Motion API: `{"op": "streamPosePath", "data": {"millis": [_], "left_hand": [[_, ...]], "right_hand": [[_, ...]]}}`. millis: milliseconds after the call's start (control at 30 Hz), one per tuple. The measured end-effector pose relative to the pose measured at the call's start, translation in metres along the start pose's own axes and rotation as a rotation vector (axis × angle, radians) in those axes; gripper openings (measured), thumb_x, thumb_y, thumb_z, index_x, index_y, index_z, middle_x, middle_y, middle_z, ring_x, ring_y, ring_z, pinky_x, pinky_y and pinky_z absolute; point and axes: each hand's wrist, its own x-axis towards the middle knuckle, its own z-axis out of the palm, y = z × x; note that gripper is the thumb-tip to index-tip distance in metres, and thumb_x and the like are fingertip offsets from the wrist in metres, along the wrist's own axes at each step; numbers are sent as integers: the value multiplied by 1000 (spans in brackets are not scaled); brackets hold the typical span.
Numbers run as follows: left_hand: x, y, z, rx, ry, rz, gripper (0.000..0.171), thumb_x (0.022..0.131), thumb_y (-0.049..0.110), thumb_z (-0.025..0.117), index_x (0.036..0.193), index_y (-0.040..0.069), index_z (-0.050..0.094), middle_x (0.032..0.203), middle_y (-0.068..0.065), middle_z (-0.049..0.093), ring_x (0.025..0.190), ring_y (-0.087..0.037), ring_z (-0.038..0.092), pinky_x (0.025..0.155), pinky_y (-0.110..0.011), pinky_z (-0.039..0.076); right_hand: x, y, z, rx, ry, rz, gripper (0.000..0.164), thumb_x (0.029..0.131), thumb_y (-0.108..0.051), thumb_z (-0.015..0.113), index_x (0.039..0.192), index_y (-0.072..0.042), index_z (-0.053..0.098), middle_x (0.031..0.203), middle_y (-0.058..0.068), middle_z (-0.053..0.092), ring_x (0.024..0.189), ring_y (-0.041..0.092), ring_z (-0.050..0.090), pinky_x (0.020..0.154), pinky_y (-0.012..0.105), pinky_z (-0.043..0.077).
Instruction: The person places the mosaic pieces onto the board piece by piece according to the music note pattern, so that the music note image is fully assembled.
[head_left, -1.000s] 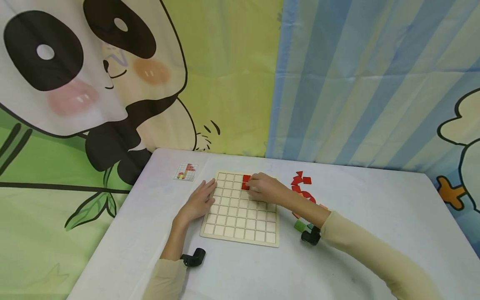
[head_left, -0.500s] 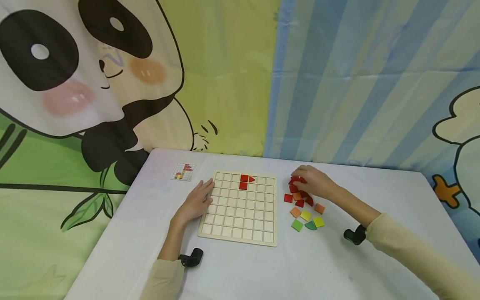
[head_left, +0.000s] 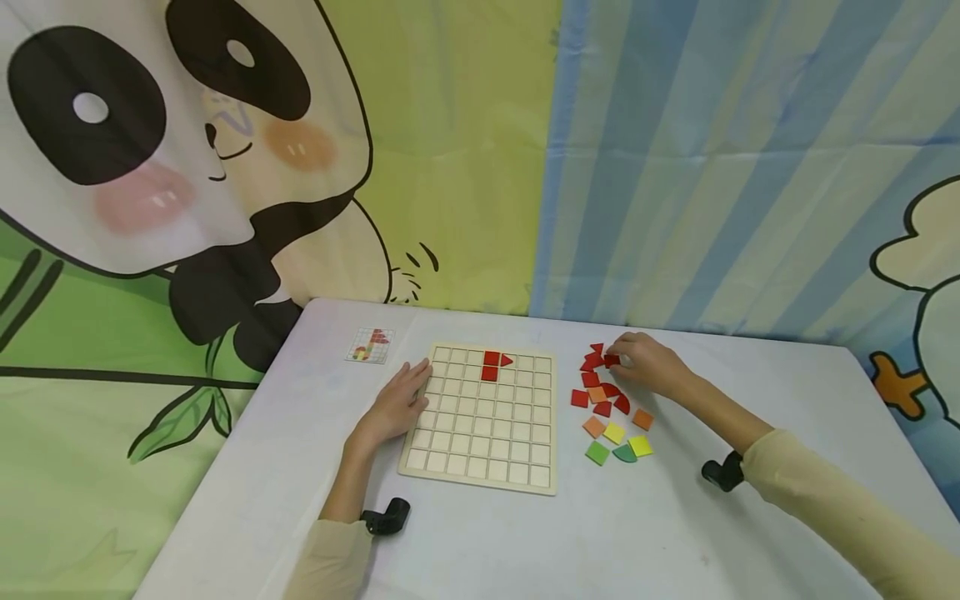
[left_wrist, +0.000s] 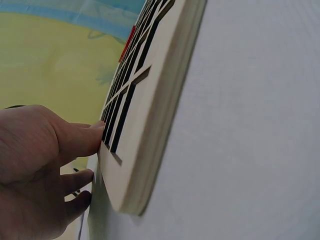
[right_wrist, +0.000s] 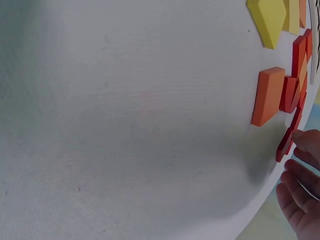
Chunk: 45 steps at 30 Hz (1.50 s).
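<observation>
At 9 o'clock on the wooden grid board (head_left: 483, 408), the person's left hand (head_left: 393, 407) rests against the rim, its grip spread and relaxed; the board lies flat on the white surface (head_left: 525, 542). Near 12 o'clock on it sit two red square tiles (head_left: 491, 358), one above the other, with a red triangle tile (head_left: 506, 361) at the upper one's 3 o'clock. Between 2 and 3 o'clock from the board, the right hand (head_left: 651, 364) has its thumb at a loose red tile (head_left: 612, 360); whether the grip pinches it, I cannot tell. Toward the loose cluster's 6 o'clock lie two yellow square tiles (head_left: 613, 432), a green square tile (head_left: 597, 453) and a dark green quarter-circle tile (head_left: 624, 453). A pattern card (head_left: 370, 345) lies at the board's 10 o'clock.
</observation>
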Motion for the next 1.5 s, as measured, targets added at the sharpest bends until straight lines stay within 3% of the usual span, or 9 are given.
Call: {"op": "streamPosePath", "data": {"millis": [533,700,867,1000,1267,1500], "left_hand": [[1,-2,2,0,12,1,56,97,8,52,151,6,33,162,-7,24,152,-35,8,122,-57,10],[2,-1,1,3,11,4,57,97,9,52,151,6,33,162,-7,24,152,-35,8,122,-57,10],[1,0,1,9,9,9,57,97,8,52,150,5,33,162,-8,24,152,-36,8,122,-57,11],[0,0,1,6,6,9,57,97,8,53,150,5,33,162,-8,24,152,-36,8,122,-58,10],[0,0,2,7,5,2,57,97,8,52,150,5,33,162,-8,24,152,-36,8,122,-58,10],[1,-2,2,14,6,16,57,97,8,52,150,5,33,162,-8,24,152,-37,8,122,-58,11]], "right_hand": [[5,8,8,-20,15,-35,23,84,-9,73,105,-1,72,105,15,72,98,32,64,85,46,58],[7,10,5,-15,82,82,22,84,-17,71,103,-4,72,98,11,71,84,24,62,71,40,58],[11,4,2,159,170,145,23,86,-15,69,104,-1,70,96,14,68,83,25,61,70,37,58],[12,-17,5,252,170,88,21,87,-11,65,104,0,69,99,15,67,86,25,62,74,38,59],[18,-63,22,296,146,-103,19,87,-12,69,102,0,70,97,12,69,81,19,65,70,28,57],[31,-98,30,279,80,-201,19,89,-12,68,104,0,70,98,10,70,83,17,65,68,22,54]]}}
